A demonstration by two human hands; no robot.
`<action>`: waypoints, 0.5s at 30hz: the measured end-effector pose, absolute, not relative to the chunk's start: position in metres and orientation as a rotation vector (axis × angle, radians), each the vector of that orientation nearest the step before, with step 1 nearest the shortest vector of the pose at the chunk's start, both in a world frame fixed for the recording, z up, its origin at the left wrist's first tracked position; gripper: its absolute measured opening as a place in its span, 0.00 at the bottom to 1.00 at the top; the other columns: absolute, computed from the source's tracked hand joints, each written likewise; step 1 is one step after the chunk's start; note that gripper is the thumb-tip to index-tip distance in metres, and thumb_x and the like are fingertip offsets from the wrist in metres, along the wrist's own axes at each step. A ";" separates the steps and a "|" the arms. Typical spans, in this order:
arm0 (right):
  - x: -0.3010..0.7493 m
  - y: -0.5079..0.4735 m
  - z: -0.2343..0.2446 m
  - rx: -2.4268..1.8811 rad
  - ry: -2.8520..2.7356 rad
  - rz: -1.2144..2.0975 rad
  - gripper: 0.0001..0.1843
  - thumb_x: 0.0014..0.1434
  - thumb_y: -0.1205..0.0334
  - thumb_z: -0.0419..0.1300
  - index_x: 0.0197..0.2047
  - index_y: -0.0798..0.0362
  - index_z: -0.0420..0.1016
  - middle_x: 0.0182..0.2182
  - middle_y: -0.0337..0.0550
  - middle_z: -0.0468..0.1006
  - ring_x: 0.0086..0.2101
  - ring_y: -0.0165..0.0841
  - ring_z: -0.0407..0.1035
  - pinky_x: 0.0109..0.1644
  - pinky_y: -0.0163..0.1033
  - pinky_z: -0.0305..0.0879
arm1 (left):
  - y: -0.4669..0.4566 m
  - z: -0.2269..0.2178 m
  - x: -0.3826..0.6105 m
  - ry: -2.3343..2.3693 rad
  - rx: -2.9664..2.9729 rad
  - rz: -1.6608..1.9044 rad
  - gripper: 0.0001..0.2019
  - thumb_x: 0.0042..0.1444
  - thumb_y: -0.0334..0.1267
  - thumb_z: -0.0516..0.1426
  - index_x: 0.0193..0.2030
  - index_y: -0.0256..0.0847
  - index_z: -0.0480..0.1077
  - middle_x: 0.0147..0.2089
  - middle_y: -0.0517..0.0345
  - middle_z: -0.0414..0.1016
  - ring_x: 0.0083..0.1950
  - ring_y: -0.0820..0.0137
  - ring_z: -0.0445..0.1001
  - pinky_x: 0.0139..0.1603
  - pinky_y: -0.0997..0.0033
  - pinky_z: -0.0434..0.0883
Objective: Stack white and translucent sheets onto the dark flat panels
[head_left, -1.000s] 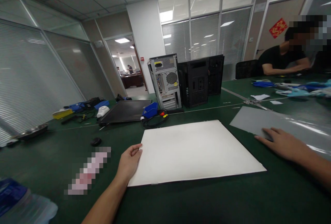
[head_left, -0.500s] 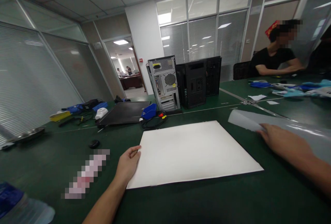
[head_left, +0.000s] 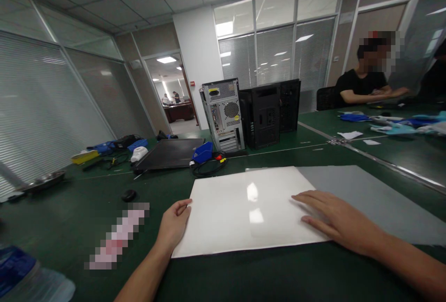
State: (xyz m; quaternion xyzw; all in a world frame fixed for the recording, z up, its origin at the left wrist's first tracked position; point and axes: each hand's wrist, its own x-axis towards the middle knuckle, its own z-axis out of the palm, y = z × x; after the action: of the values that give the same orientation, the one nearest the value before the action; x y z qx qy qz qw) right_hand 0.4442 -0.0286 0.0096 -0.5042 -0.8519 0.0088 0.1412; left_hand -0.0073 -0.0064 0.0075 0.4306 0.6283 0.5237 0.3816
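Note:
A large white panel point(head_left: 223, 218) lies flat on the green table point(head_left: 265, 279) in front of me. A thin translucent grey film sheet point(head_left: 362, 195) now lies partly over its right half and spreads onto the table to the right. My left hand point(head_left: 173, 226) rests at the panel's left edge, fingers curled against it. My right hand point(head_left: 334, 218) lies flat on the film over the panel's right side, fingers stretched out and pressing down.
Two computer towers point(head_left: 225, 115) stand at the far side, with a flat black panel point(head_left: 170, 152), a blue bin point(head_left: 203, 152) and cables beside them. Tools lie far left. A seated person point(head_left: 365, 86) works at the back right. A small black object point(head_left: 129, 195) lies left of me.
My right hand lifted the grey film from the table on the right and dragged it leftwards over the white panel, then laid flat on it. My left hand stayed at the panel's edge.

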 end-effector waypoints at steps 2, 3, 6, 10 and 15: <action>0.459 -0.020 0.010 -1.582 -2.320 -0.042 0.31 0.61 0.39 0.45 0.63 0.42 0.62 0.59 0.42 0.66 0.57 0.43 0.61 0.61 0.56 0.58 | -0.008 0.010 -0.006 1.624 1.105 1.334 0.13 0.45 0.33 0.62 0.40 0.35 0.74 0.30 0.55 0.80 0.27 0.72 0.75 0.26 0.77 0.67; 0.470 -0.015 0.009 -1.666 -2.236 -0.093 0.32 0.60 0.37 0.45 0.61 0.44 0.65 0.58 0.44 0.68 0.55 0.45 0.62 0.60 0.57 0.59 | -0.008 0.012 -0.005 1.635 1.103 1.332 0.12 0.45 0.33 0.62 0.39 0.36 0.74 0.30 0.55 0.80 0.27 0.72 0.75 0.26 0.77 0.68; 0.506 -0.002 0.002 -1.915 -2.040 -0.218 0.36 0.57 0.33 0.43 0.54 0.49 0.72 0.52 0.50 0.72 0.49 0.49 0.67 0.53 0.61 0.62 | -0.009 0.016 -0.002 1.662 1.080 1.323 0.11 0.45 0.32 0.61 0.38 0.36 0.75 0.29 0.55 0.79 0.28 0.71 0.75 0.27 0.77 0.68; 0.530 0.003 -0.008 -2.044 -1.991 -0.218 0.39 0.56 0.30 0.41 0.49 0.52 0.75 0.48 0.54 0.74 0.43 0.51 0.70 0.47 0.64 0.64 | -0.008 0.016 -0.001 1.664 1.069 1.333 0.11 0.45 0.32 0.62 0.38 0.36 0.75 0.29 0.55 0.79 0.28 0.71 0.75 0.27 0.76 0.68; 0.510 0.000 -0.007 -1.879 -2.106 0.018 0.35 0.59 0.34 0.44 0.58 0.47 0.68 0.55 0.45 0.70 0.52 0.44 0.66 0.57 0.56 0.61 | -0.005 0.006 -0.008 1.609 1.078 1.339 0.14 0.44 0.35 0.62 0.40 0.35 0.74 0.30 0.56 0.79 0.27 0.73 0.73 0.26 0.77 0.66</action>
State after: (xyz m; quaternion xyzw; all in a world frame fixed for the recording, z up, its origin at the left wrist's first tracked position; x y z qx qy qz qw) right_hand 0.5096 0.0002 -0.0070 -0.6574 -0.7366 0.0065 0.1588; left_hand -0.0077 -0.0054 0.0065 0.4227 0.6310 0.5253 0.3836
